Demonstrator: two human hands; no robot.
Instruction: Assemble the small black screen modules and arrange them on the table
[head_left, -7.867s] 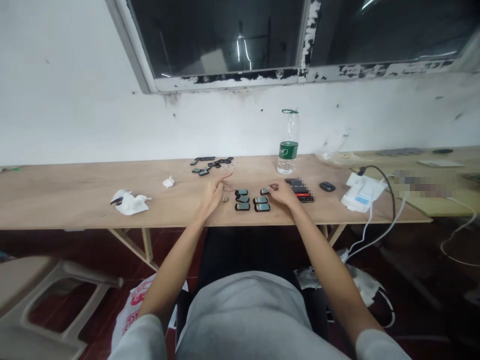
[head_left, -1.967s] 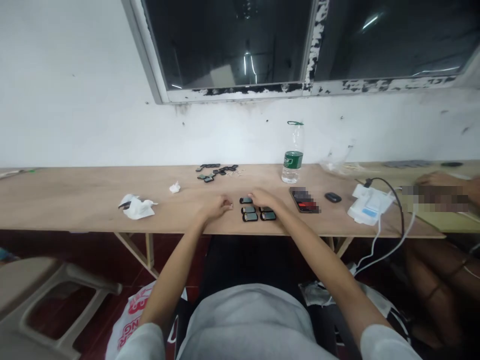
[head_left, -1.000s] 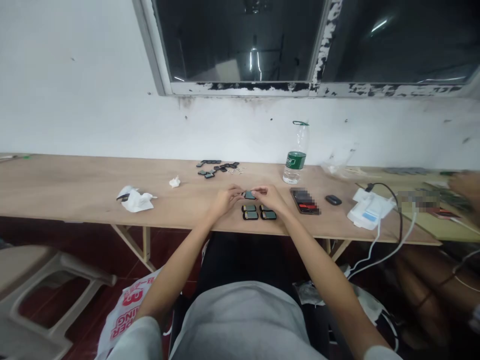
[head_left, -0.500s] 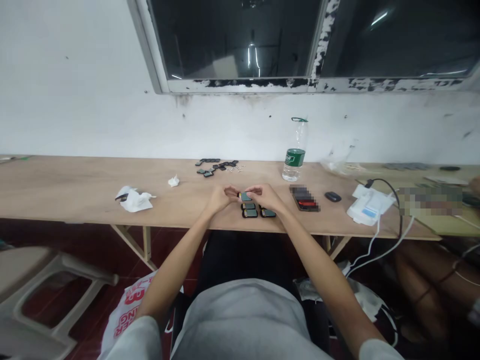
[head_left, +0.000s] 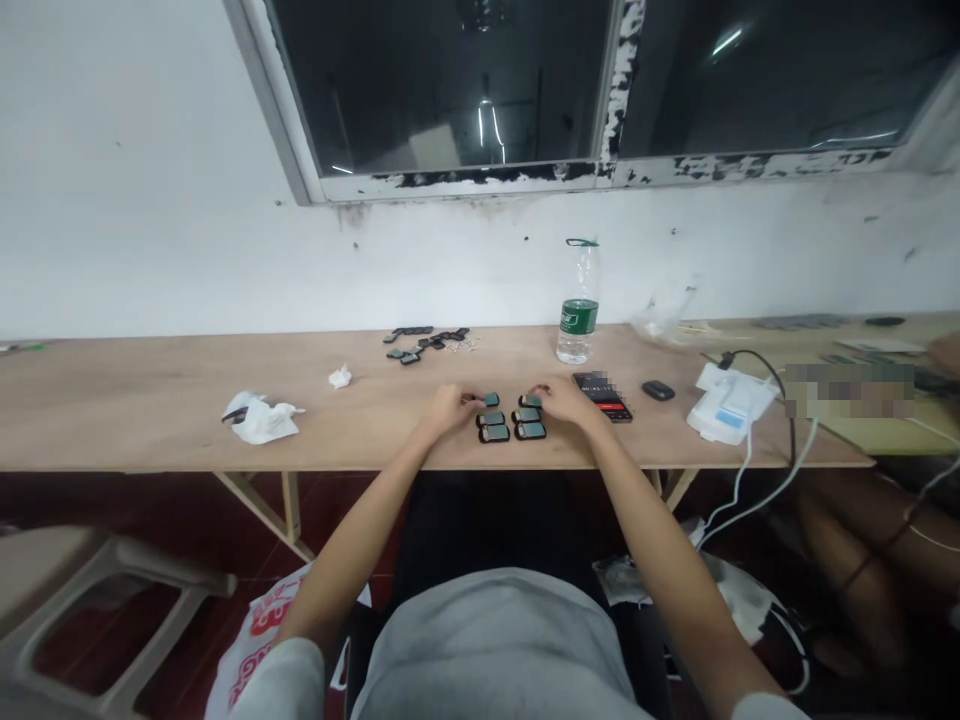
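Note:
Small black-framed modules with grey-green screens lie in two short columns in front of me, such as the near-left module (head_left: 494, 434) and the near-right module (head_left: 529, 431). My left hand (head_left: 452, 408) rests on the table, its fingers closed at the left edge of the far-left module (head_left: 491, 400). From the other side, my right hand (head_left: 568, 402) pinches the far-right module (head_left: 529, 401); its fingers cover part of it. More such modules (head_left: 409, 356) lie loosely grouped farther back, with tiny white bits (head_left: 463, 344) beside them.
Right of my hands lie a phone (head_left: 602, 396) and a black oval case (head_left: 658, 390). Behind stands a water bottle (head_left: 577, 320). A white box with cables (head_left: 727, 410) sits farther right; crumpled tissue (head_left: 262, 418) lies left. Another person's hand (head_left: 946, 355) shows at the right edge.
My hands were together over one module and have moved apart, each to its own column. A module now lies at the far end of each column. The view has shifted slightly.

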